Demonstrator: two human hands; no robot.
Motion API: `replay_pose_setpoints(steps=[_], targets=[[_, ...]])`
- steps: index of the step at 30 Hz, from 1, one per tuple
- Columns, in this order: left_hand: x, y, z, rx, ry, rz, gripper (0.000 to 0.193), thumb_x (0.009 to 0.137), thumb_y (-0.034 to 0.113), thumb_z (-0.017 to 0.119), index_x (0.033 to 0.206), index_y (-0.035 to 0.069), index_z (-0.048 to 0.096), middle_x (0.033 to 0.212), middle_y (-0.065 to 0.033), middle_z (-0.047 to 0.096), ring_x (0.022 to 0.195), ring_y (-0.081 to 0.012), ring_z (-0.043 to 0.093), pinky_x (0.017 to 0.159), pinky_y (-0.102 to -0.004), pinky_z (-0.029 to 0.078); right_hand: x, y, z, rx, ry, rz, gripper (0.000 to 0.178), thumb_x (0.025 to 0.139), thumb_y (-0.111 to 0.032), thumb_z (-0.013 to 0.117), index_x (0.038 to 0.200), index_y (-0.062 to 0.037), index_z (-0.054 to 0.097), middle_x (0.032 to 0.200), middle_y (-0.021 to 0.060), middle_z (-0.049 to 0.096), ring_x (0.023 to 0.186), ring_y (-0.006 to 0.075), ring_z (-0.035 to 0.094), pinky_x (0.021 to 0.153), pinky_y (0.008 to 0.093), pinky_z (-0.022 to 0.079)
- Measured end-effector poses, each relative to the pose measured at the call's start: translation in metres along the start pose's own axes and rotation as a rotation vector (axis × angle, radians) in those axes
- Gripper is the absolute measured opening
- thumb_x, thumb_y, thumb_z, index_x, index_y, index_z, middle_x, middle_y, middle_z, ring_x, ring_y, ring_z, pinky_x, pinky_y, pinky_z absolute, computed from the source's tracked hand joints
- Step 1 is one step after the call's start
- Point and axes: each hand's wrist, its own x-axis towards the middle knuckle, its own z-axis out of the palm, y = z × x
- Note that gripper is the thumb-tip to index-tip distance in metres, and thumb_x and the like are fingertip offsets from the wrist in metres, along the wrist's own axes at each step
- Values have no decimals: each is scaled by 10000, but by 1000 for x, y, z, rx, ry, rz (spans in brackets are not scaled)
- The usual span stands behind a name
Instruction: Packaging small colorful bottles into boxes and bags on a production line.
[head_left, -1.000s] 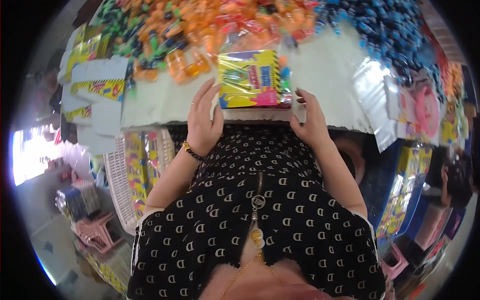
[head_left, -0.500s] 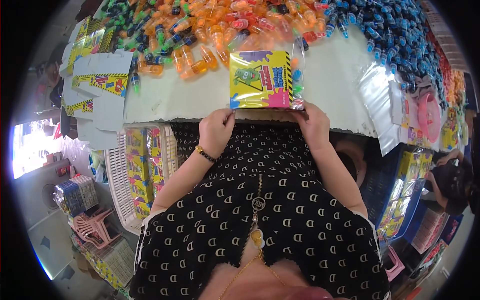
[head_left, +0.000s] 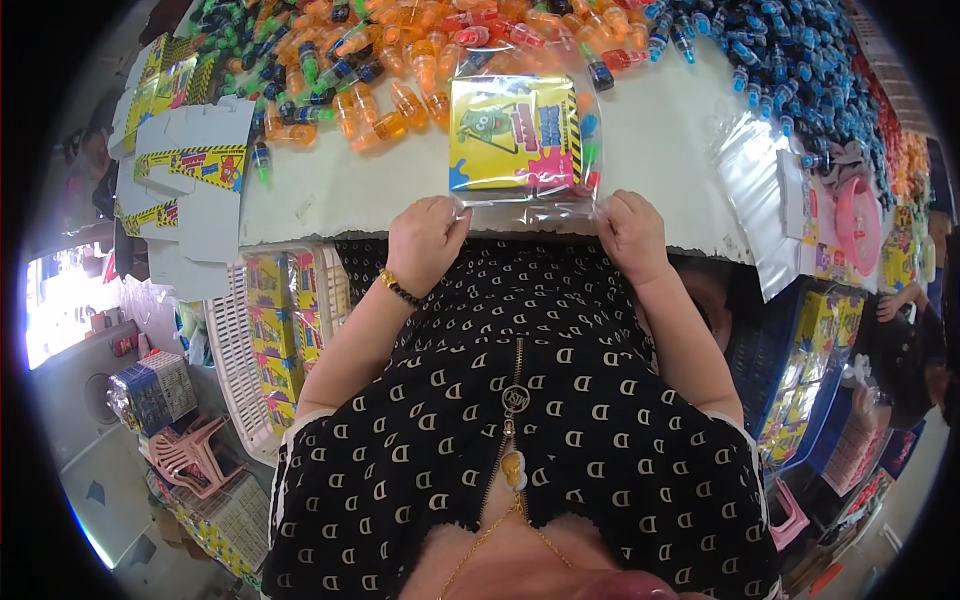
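A yellow and pink printed cardboard box [head_left: 500,130] lies near the table's front edge, inside a clear plastic bag [head_left: 525,212]. Small coloured bottles show along the box's right side. My left hand [head_left: 428,240] is closed on the bag's near left corner, thumb pressed to the fingers. At the near right corner, my right hand [head_left: 632,236] pinches the same bag, its fingers curled. Loose film spans between both hands, just short of the box's near side.
Orange bottles [head_left: 405,60] heap at the table's far side, with green ones left and blue bottles [head_left: 790,70] right. Flat box blanks [head_left: 195,210] stand at left; clear film [head_left: 755,190] and a pink ring [head_left: 857,225] at right. A white basket [head_left: 235,360] holds packed boxes below.
The box has slid away from me inside the bag, and more loose film shows on the near side. My hands have moved slightly apart and closed on the bag's corners.
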Motion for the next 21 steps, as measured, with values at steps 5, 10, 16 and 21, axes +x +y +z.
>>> replay_pose_setpoints(steps=[5, 10, 16, 21], targets=[[-16, -15, -23, -387, -326, -302, 264, 847, 185, 660, 1047, 18, 614, 919, -120, 661, 886, -215, 642, 760, -314, 505, -18, -17, -6, 120, 12, 290, 173, 772, -46, 618, 939, -55, 574, 795, 112, 571, 695, 294, 581, 635, 371, 487], [12, -29, -43, -1102, -275, -418, 543, 870, 257, 677, 1285, -21, 465, 1213, -111, 578, 1115, -183, 555, 910, -328, 467, -28, -23, -16, 103, -74, 462, 258, 819, -71, 607, 1076, -53, 588, 858, 135, 611, 734, 287, 616, 675, 357, 510], [43, 0, -5, -724, 121, -405, 700, 845, 214, 719, 1371, -51, 341, 1265, -136, 534, 1175, -201, 516, 972, -349, 440, -9, -48, -24, 73, 78, 444, 266, 837, -87, 603, 1100, -47, 604, 869, 171, 635, 761, 283, 640, 679, 357, 516], [63, 8, 9, -1109, 13, -294, 789, 803, 150, 756, 1394, -58, 276, 1266, -152, 537, 1167, -212, 538, 981, -345, 447, -32, -21, -4, -31, 60, 388, 287, 845, -109, 604, 1125, -46, 606, 830, 140, 644, 751, 265, 643, 680, 350, 512]])
